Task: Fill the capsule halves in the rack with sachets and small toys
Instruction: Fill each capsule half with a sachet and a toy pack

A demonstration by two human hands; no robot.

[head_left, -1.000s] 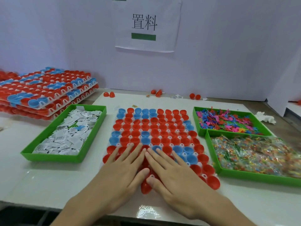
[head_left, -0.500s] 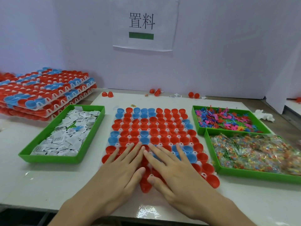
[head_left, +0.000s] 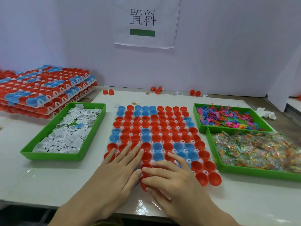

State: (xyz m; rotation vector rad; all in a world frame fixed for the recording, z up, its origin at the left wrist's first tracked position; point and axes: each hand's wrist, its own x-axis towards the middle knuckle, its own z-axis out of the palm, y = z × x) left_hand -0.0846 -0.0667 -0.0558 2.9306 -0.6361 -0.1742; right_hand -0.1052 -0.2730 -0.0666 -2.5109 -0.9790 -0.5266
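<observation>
A white rack [head_left: 162, 150] of red and blue capsule halves [head_left: 156, 128] lies in the middle of the table. My left hand [head_left: 117, 175] rests flat on its near left rows, fingers straight. Beside it, my right hand [head_left: 172, 181] lies on the near rows with its fingers slightly bent over the cups. Neither hand holds anything. A green tray of white sachets [head_left: 65, 132] stands left of the rack. To the right stand a green tray of small coloured plastic toys [head_left: 226, 118] and a green tray of bagged coloured pieces [head_left: 255, 149].
Stacked racks of capsule halves [head_left: 42, 88] sit at the far left. Loose red halves [head_left: 108, 92] lie along the back of the table by the wall. A paper sign [head_left: 143, 22] hangs on the wall. A crumpled tissue [head_left: 267, 113] lies at the far right.
My right hand has drawn back toward me and its fingers have bent a little. The left hand has stayed flat on the rack.
</observation>
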